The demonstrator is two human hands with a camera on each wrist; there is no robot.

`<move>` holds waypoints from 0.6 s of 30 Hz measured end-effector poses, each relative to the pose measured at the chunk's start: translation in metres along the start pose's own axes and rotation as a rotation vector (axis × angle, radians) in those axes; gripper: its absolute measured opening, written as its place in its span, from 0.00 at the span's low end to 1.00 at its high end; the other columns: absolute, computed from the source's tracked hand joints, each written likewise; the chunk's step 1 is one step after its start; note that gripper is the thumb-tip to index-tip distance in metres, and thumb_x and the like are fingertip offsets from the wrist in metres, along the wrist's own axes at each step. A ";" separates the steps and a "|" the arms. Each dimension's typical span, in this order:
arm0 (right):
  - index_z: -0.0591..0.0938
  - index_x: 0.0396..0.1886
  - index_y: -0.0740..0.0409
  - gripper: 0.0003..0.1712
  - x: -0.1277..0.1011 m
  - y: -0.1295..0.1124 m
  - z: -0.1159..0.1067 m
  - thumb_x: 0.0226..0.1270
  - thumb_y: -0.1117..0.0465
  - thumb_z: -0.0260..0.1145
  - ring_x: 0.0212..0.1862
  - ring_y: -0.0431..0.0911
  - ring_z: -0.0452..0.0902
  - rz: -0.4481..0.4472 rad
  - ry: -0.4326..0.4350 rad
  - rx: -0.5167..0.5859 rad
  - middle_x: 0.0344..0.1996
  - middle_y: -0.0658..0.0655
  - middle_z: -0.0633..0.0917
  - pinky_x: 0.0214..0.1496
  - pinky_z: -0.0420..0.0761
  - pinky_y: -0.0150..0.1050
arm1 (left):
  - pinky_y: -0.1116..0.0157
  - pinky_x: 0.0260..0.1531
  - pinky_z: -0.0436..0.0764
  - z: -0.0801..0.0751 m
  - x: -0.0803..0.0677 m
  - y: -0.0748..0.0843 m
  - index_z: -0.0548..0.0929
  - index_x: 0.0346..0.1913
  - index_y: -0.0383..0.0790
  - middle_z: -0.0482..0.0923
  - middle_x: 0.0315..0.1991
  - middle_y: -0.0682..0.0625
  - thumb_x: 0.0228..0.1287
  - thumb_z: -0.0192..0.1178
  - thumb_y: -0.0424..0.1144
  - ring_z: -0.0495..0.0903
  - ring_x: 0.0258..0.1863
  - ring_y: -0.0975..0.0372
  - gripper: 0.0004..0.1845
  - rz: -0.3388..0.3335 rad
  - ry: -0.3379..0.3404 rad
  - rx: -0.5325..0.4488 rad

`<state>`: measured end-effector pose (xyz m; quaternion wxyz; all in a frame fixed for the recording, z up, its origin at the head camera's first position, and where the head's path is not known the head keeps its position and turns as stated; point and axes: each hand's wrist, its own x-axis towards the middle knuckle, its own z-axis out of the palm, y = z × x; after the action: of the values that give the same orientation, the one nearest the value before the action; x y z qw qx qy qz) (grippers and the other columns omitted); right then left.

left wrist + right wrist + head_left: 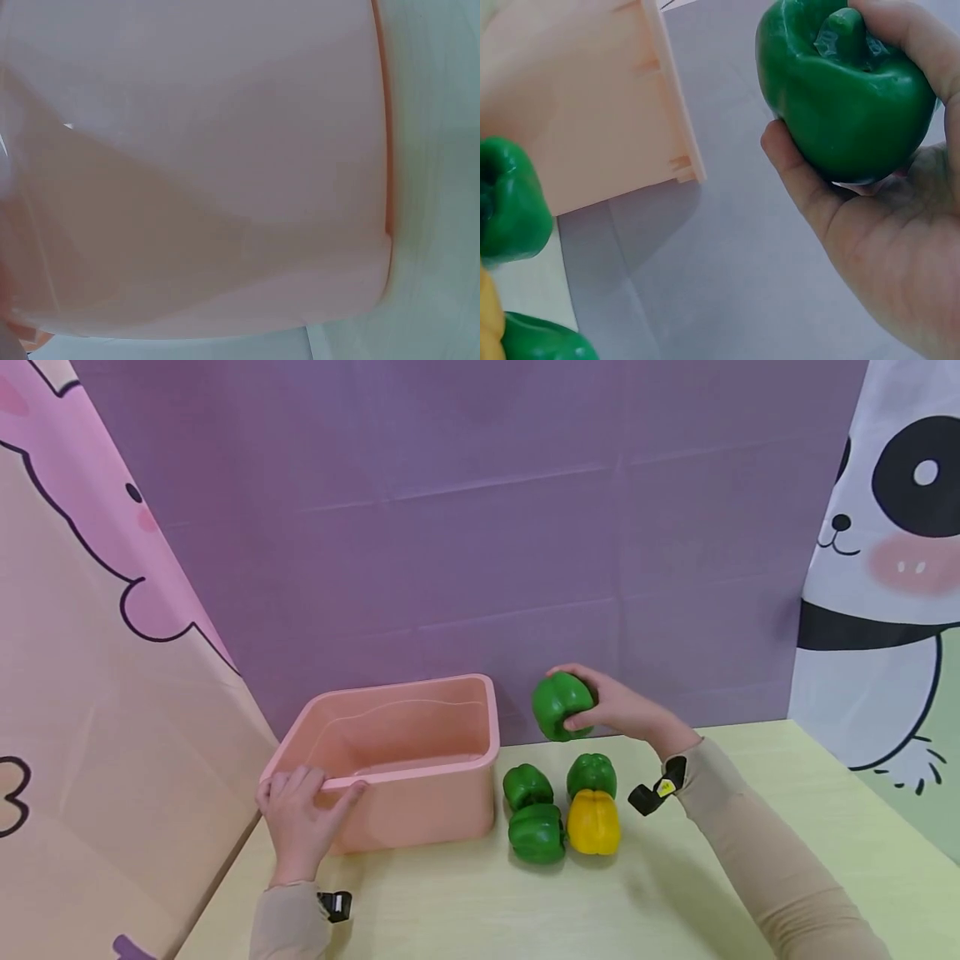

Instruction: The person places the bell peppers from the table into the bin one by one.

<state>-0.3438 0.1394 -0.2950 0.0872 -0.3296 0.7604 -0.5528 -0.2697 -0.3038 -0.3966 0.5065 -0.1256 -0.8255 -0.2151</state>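
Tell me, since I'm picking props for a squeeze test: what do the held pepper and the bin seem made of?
The pepper in the right hand looks like moulded plastic or rubber: very even green, glossy, with a smooth stub stem. Real produce can't be ruled out. The bin looks like rigid matte pink plastic, thin-walled with moulded ribs under the rim.

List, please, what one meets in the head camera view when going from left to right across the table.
Left hand gripping the near rim → pink rectangular plastic tub → cluster of three green bell peppers with one yellow bell pepper → right hand, its grip around a fourth green bell pepper held above the table.
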 end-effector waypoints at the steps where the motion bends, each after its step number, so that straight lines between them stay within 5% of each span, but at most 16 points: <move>1: 0.65 0.67 0.57 0.40 0.001 -0.003 0.000 0.54 0.69 0.70 0.54 0.60 0.66 -0.011 -0.002 0.002 0.58 0.65 0.69 0.49 0.77 0.47 | 0.42 0.51 0.53 0.000 0.000 0.000 0.74 0.25 0.40 0.73 0.25 0.47 0.50 0.63 0.67 0.66 0.32 0.49 0.30 0.001 0.000 0.003; 11: 0.65 0.67 0.54 0.39 0.015 -0.023 0.002 0.55 0.69 0.70 0.56 0.59 0.65 -0.016 -0.010 0.012 0.60 0.62 0.69 0.52 0.74 0.49 | 0.43 0.49 0.54 -0.002 0.001 -0.002 0.73 0.24 0.42 0.73 0.25 0.47 0.47 0.68 0.63 0.66 0.32 0.49 0.27 0.013 0.007 0.008; 18: 0.64 0.68 0.58 0.40 0.030 -0.034 0.004 0.55 0.70 0.68 0.56 0.59 0.66 -0.030 -0.013 0.038 0.60 0.65 0.68 0.52 0.75 0.47 | 0.42 0.50 0.53 -0.003 0.000 0.002 0.71 0.22 0.42 0.72 0.24 0.48 0.52 0.60 0.71 0.66 0.31 0.50 0.32 0.001 0.005 0.001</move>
<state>-0.3509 0.1130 -0.2591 0.0903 -0.3427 0.7442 -0.5661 -0.2663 -0.3041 -0.3950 0.5089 -0.1252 -0.8241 -0.2147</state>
